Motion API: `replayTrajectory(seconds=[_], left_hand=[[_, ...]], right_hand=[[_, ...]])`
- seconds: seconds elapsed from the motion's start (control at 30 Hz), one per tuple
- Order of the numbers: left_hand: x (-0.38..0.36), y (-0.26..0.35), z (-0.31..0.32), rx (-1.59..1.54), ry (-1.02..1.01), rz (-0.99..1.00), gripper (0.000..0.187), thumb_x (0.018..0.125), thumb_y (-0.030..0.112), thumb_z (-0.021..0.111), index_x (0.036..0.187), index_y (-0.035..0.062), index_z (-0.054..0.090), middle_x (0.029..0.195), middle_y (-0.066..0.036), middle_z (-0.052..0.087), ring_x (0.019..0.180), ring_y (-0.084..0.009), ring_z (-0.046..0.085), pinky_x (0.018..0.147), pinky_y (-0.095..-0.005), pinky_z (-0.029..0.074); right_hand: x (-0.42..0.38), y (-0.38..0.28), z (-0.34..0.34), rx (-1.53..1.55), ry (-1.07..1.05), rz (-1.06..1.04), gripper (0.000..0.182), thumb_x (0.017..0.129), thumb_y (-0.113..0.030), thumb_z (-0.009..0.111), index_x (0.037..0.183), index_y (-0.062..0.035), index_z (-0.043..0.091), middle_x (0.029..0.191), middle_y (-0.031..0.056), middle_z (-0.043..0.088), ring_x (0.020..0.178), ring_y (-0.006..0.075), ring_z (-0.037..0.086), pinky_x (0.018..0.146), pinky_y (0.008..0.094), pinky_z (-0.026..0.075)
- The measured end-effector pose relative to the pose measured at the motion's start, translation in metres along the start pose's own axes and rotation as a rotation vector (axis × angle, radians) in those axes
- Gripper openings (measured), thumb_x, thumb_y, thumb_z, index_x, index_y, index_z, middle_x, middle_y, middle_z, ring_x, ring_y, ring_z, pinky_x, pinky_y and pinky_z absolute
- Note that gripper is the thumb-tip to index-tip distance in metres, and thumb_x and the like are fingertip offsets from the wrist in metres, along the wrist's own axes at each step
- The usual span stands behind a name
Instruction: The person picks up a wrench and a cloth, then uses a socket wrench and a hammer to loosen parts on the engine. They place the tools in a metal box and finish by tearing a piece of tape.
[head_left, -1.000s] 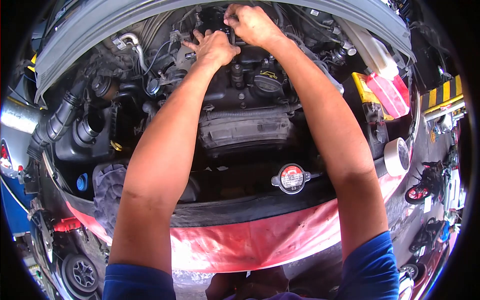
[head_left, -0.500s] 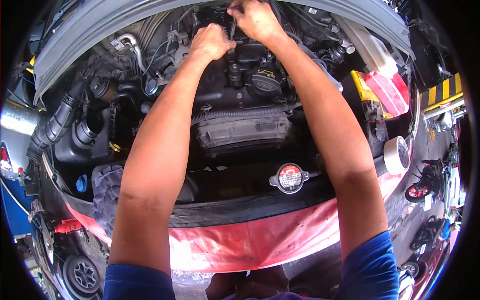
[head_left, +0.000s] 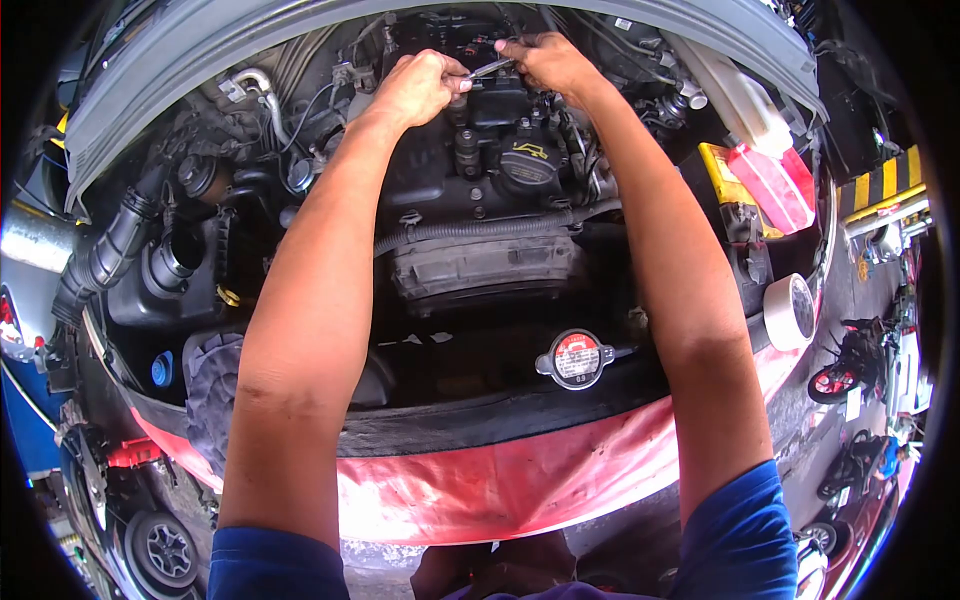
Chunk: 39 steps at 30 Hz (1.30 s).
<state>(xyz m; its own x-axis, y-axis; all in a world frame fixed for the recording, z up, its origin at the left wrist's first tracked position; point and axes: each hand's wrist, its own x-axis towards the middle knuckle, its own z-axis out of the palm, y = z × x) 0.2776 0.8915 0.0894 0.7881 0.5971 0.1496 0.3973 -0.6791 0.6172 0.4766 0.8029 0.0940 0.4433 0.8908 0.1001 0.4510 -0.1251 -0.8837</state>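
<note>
Over the black engine cover (head_left: pixel 415 170), both my hands are closed on one slim metal wrench (head_left: pixel 490 69), whose exact kind I cannot make out. My left hand (head_left: pixel 415 88) pinches its near end, low over the engine. The far end is in the fingers of my right hand (head_left: pixel 552 62), higher and to the right. Between the hands the shaft lies tilted, rising to the right. Just below them are the black oil filler cap (head_left: pixel 528 166) with a yellow symbol and an ignition coil (head_left: pixel 467 150). My fingers hide both ends of the wrench.
The raised hood edge (head_left: pixel 300 45) arches above my hands. A radiator cap (head_left: pixel 575 359) rests on the front panel, with a tape roll (head_left: pixel 789 312) at the right. A grey cloth (head_left: pixel 213 390) lies left; a red cover (head_left: pixel 500 490) drapes the front.
My right hand has moved right and down, swinging the wrench from nearly upright to a slant. My left hand stays at about the same spot.
</note>
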Motion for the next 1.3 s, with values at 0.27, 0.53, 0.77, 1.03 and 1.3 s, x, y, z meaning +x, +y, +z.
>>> replayTrajectory(seconds=[0.27,0.53,0.77,1.03,1.3], left_hand=[[0.004,-0.006,0.000,0.083,0.032,0.033,0.029,0.098,0.021,0.067,0.121,0.0042,0.072,0.096,-0.012,0.076,0.083,-0.0194,0.070,0.082,-0.0353,0.055],[0.006,-0.010,0.008,-0.037,0.050,0.093,0.026,0.100,0.021,0.064,0.122,0.0081,0.070,0.084,-0.004,0.066,0.070,-0.0114,0.057,0.068,-0.0298,0.050],[0.006,0.039,0.006,-0.155,0.010,0.121,0.019,0.098,0.017,0.067,0.107,0.0010,0.069,0.077,-0.001,0.062,0.069,-0.0092,0.055,0.066,-0.0279,0.047],[-0.054,0.261,0.011,-0.297,-0.387,0.230,0.015,0.089,0.003,0.067,0.103,-0.0016,0.069,0.095,-0.007,0.072,0.089,-0.0132,0.066,0.084,-0.0298,0.054],[0.073,0.424,0.181,0.039,-0.170,1.007,0.020,0.087,0.003,0.059,0.105,-0.0014,0.067,0.090,-0.028,0.069,0.088,-0.0417,0.070,0.076,-0.0481,0.054]], right_hand=[[0.009,0.024,-0.045,-0.045,0.289,-0.047,0.037,0.096,-0.038,0.070,0.085,-0.0030,0.070,0.067,0.0045,0.057,0.060,0.0159,0.047,0.058,0.0345,0.037],[-0.054,-0.030,-0.065,-0.774,0.145,-0.116,0.049,0.096,-0.044,0.063,0.108,0.0023,0.073,0.114,0.0262,0.070,0.113,0.0396,0.067,0.098,0.0442,0.054],[-0.156,-0.004,-0.090,-0.484,0.181,-0.079,0.033,0.096,-0.032,0.066,0.098,0.0007,0.070,0.094,0.0284,0.070,0.098,0.0456,0.068,0.087,0.0511,0.054],[-0.145,0.024,-0.083,-0.404,0.062,-0.286,0.031,0.088,-0.023,0.069,0.111,-0.0026,0.071,0.115,0.0226,0.070,0.112,0.0374,0.066,0.099,0.0436,0.053],[-0.133,0.049,-0.081,-0.222,0.239,-0.449,0.029,0.095,-0.032,0.067,0.104,-0.0037,0.068,0.080,0.0185,0.066,0.082,0.0365,0.067,0.078,0.0473,0.053]])
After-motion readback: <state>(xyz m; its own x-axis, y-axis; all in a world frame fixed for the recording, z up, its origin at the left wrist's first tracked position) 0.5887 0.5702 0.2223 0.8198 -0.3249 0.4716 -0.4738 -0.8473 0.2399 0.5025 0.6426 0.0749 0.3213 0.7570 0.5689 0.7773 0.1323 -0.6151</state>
